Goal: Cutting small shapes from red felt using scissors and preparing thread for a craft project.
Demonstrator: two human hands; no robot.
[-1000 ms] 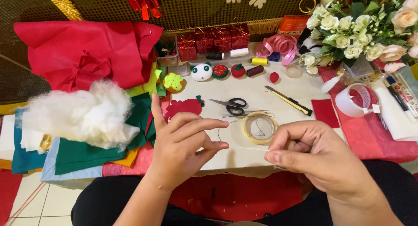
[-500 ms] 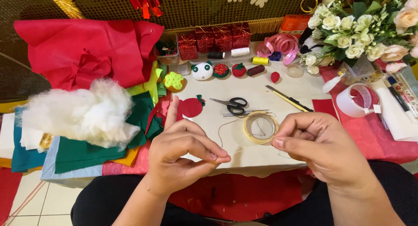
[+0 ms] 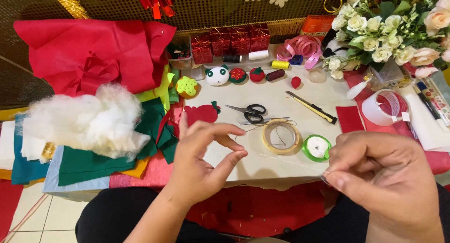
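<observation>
My right hand [image 3: 382,177] hovers over the table's near edge at lower right, its thumb and forefinger pinched on a thin needle [image 3: 324,178] that carries a fine thread [image 3: 286,161] running left over the table. My left hand [image 3: 201,163] is at centre, thumb and forefinger curved apart in an open ring with nothing visible in it. Just beyond the hands lie a roll of clear tape [image 3: 281,136] and a green ribbon spool [image 3: 317,147]. A red felt strawberry [image 3: 200,114] lies behind my left hand.
Black scissors [image 3: 251,112] and a yellow-black cutter [image 3: 311,107] lie mid-table. White stuffing [image 3: 89,121] sits on stacked felt sheets at left, with red cloth [image 3: 93,55] behind. Thread spools, small felt figures and red gift boxes [image 3: 229,41] line the back. Flowers [image 3: 389,27] and a large tape roll [image 3: 386,107] stand at right.
My left hand has let its pinch go and spread its fingers. My right hand has drawn right and toward me with the needle, uncovering the green spool.
</observation>
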